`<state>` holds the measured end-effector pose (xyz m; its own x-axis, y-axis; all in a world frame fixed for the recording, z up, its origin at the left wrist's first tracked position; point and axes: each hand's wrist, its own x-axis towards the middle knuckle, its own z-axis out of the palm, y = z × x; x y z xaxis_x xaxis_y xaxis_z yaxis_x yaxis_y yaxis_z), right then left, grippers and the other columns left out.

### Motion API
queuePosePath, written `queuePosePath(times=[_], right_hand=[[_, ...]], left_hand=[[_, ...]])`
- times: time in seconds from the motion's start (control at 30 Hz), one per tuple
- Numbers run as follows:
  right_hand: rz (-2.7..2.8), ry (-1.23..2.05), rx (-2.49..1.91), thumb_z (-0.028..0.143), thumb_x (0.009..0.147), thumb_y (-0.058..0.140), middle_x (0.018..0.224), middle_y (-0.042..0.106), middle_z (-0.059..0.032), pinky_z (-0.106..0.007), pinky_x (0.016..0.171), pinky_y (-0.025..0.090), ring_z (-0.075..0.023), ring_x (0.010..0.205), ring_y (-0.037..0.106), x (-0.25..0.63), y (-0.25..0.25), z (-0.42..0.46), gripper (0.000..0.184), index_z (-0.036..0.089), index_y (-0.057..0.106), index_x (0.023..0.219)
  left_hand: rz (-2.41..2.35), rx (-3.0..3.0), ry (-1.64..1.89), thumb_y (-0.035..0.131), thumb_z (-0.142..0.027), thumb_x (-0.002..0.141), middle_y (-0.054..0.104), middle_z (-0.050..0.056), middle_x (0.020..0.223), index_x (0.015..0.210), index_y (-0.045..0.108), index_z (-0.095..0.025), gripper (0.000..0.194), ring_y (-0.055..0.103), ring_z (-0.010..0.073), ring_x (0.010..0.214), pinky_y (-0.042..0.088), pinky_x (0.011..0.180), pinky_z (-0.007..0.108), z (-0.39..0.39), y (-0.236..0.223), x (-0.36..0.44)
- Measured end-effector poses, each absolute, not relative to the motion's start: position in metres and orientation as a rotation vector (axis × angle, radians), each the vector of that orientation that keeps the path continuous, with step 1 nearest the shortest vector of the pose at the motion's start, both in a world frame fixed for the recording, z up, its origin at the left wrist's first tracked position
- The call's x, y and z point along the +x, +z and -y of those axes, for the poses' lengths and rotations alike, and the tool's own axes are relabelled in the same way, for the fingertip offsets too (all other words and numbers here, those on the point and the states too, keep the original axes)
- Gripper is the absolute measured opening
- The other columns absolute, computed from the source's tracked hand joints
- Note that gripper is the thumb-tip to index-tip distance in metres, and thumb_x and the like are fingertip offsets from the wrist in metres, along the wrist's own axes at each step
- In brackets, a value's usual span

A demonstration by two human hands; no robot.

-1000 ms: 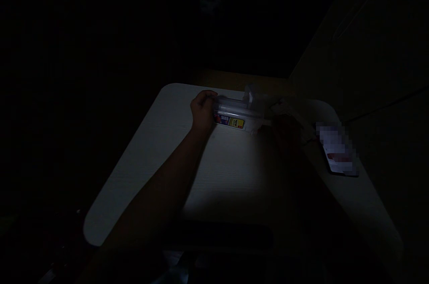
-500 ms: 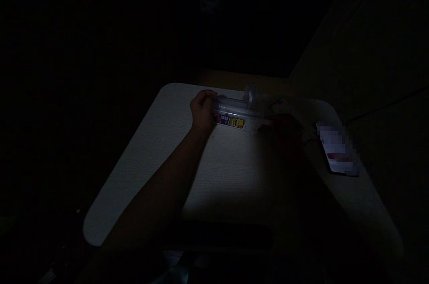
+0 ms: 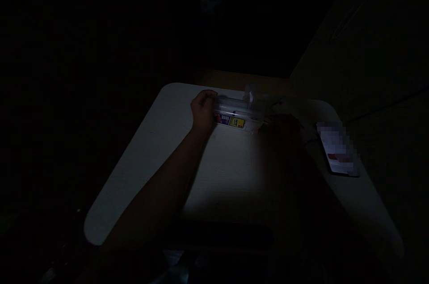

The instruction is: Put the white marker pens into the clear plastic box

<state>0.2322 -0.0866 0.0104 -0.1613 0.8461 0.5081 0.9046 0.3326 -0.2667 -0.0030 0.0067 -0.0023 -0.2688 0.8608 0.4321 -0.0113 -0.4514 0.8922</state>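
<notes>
- Clear plastic box point(image 3: 236, 112), labelled, at the table's point(image 3: 147, 159) far edge: our left hand point(image 3: 203, 112) grips its end, steadying it.
- Right hand point(image 3: 284, 132): in shadow beside the box; we cannot tell its grip.
- Phone point(image 3: 338, 150): lying right, apart.

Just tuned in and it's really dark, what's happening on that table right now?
A person works at a white table in very dim light. The left hand grips the left end of a clear plastic box with a colourful label, lying on its side near the far edge. The right hand is in shadow at the box's right end; whether it grips anything cannot be told. A phone lies flat to the right.
</notes>
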Motion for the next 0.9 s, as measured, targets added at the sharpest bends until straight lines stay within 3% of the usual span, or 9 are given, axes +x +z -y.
queuePosePath(times=[0.13, 0.43, 0.77, 0.9], right_hand=[[1.989, -0.142, -1.580, 0.028, 0.082, 0.046, 0.102, 0.065, -0.0117, -0.043, 0.085, 0.044, -0.0248, 0.094, 0.059, 0.240, 0.009, 0.086, 0.030, 0.015, 0.065, 0.102], [2.000, 0.080, -1.556, 0.037, 0.082, 0.049, 0.110, 0.063, -0.0092, -0.041, 0.087, 0.046, -0.0237, 0.100, 0.058, 0.230, 0.006, 0.088, 0.035, 0.021, 0.061, 0.111], [1.904, 0.013, -1.627, 0.034, 0.084, 0.040, 0.111, 0.061, -0.0144, -0.048, 0.088, 0.042, -0.0300, 0.104, 0.055, 0.260, 0.006, 0.085, 0.037, 0.019, 0.061, 0.111], [1.920, 0.035, -1.607, 0.034, 0.084, 0.040, 0.108, 0.061, -0.0143, -0.045, 0.088, 0.042, -0.0266, 0.100, 0.055, 0.257, 0.002, 0.086, 0.035, 0.018, 0.061, 0.108]], left_hand=[[-1.087, 1.342, 1.783, 0.046, -0.018, 0.067, 0.059, 0.000, 0.068, 0.068, 0.060, -0.019, 0.014, 0.055, 0.0125, 0.067, 0.043, 0.059, 0.023, -0.006, 0.000, -0.003], [-1.099, 1.368, 1.797, 0.045, -0.019, 0.069, 0.059, 0.000, 0.067, 0.068, 0.060, -0.019, 0.015, 0.055, 0.0123, 0.067, 0.043, 0.060, 0.023, -0.005, 0.000, -0.003], [-1.143, 1.355, 1.781, 0.045, -0.018, 0.068, 0.058, -0.001, 0.067, 0.069, 0.059, -0.019, 0.014, 0.054, 0.0128, 0.067, 0.041, 0.060, 0.023, -0.006, 0.001, -0.003], [-1.142, 1.359, 1.789, 0.045, -0.017, 0.069, 0.058, -0.001, 0.066, 0.068, 0.059, -0.019, 0.015, 0.054, 0.0124, 0.067, 0.041, 0.061, 0.023, -0.006, 0.001, -0.003]])
